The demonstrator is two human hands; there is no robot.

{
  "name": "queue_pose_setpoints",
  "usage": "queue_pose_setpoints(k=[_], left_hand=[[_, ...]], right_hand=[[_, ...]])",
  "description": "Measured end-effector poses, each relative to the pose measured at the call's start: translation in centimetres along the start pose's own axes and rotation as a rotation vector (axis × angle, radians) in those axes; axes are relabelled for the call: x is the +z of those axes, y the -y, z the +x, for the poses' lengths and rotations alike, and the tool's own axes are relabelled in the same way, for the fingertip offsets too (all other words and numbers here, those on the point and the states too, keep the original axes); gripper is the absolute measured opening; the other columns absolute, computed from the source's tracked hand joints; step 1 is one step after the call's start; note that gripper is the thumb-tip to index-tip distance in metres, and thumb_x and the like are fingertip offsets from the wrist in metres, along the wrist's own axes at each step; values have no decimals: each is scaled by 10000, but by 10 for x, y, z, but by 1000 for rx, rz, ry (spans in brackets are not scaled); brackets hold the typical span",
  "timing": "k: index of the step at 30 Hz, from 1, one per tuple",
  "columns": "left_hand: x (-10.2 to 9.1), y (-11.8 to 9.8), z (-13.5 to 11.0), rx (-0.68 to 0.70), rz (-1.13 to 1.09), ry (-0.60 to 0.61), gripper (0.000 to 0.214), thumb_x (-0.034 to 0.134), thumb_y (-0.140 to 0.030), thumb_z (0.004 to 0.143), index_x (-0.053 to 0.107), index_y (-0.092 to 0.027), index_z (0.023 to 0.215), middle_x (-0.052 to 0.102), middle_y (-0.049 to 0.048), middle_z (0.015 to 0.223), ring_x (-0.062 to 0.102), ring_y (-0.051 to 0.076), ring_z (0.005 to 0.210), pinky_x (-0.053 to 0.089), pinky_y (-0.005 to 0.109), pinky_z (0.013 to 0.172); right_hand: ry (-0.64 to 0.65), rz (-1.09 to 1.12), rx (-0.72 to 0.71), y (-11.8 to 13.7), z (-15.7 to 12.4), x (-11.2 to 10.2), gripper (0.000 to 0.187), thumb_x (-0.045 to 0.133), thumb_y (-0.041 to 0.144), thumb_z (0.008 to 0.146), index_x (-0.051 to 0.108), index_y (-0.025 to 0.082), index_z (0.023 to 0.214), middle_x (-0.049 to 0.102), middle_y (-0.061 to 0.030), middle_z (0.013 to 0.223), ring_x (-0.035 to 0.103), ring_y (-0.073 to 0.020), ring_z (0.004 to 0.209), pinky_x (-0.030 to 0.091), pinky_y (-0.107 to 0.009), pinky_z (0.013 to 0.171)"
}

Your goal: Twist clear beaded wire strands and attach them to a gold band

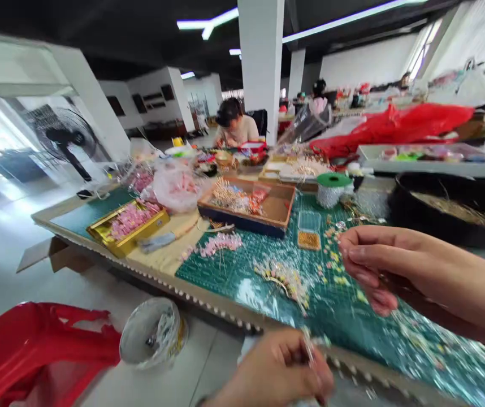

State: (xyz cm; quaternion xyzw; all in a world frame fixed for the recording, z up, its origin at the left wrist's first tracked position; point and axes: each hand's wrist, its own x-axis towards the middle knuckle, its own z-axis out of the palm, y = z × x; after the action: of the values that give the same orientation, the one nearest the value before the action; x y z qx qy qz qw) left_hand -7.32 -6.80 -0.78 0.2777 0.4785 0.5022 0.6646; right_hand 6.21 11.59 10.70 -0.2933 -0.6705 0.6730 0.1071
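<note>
In a workshop, a green gridded cutting mat [229,288] covers the bench. At bottom centre, the left hand [272,370] pinches a thin silvery pin [309,349] between thumb and fingers. At right, the right hand [395,271] curls above the mat, fingers close together; anything held is hidden. Left of it lies a pale beaded hair ornament [282,280], below a shallow wooden tray [246,206].

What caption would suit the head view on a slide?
Left hand pinches a thin wire beside a green cutting mat; right hand hovers over scattered beads.
</note>
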Motion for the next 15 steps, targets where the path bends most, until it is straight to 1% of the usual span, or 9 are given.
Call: queue_pose_setpoints(k=[1,3,5,7,10,12,15], left_hand=[[7,-5,-4,44,-34,-45,519,882,-576,603,594,-162,723,575,-22,678,464,91,613,396,249,674],[19,-14,-6,66,-37,-50,444,899,-483,648,623,-149,746,575,-26,684,485,91,632,398,242,681],[29,-18,-3,28,-16,9,412,904,-444,675,633,-142,745,584,-24,671,494,92,635,396,241,683],[40,-17,4,-15,6,91,388,893,-428,713,639,-138,757,592,-22,672,496,92,643,395,237,682],[57,-9,14,-55,53,175,363,874,-412,755,636,-139,766,598,-21,686,503,92,654,399,233,682],[68,-5,19,-77,87,186,365,874,-410,755,623,-145,758,600,-23,691,511,93,654,404,235,677],[81,-4,24,-101,165,167,370,864,-417,749,604,-154,747,599,-25,685,506,96,648,390,235,653]], right_hand=[[-3,-7,56,-12,-17,-4,378,783,568,795,659,215,745,586,-8,638,520,-124,541,475,-260,516],[-16,-28,155,-35,-46,-11,386,807,592,772,709,218,770,678,-40,727,612,-162,663,529,-276,638],[-16,-7,247,-57,-69,-15,394,812,602,766,734,219,815,734,-58,830,673,-206,799,554,-301,748],[8,78,335,-73,-86,-15,386,821,572,769,730,204,839,757,-69,891,696,-219,868,557,-309,800],[38,213,396,-89,-104,-12,374,821,537,764,682,192,804,765,-66,874,705,-193,835,556,-287,764],[30,268,416,-96,-113,-10,372,813,524,744,636,197,771,761,-54,853,712,-180,778,562,-283,714],[14,300,447,-104,-124,-13,347,789,484,711,592,199,740,763,-56,842,734,-186,715,585,-303,671]])
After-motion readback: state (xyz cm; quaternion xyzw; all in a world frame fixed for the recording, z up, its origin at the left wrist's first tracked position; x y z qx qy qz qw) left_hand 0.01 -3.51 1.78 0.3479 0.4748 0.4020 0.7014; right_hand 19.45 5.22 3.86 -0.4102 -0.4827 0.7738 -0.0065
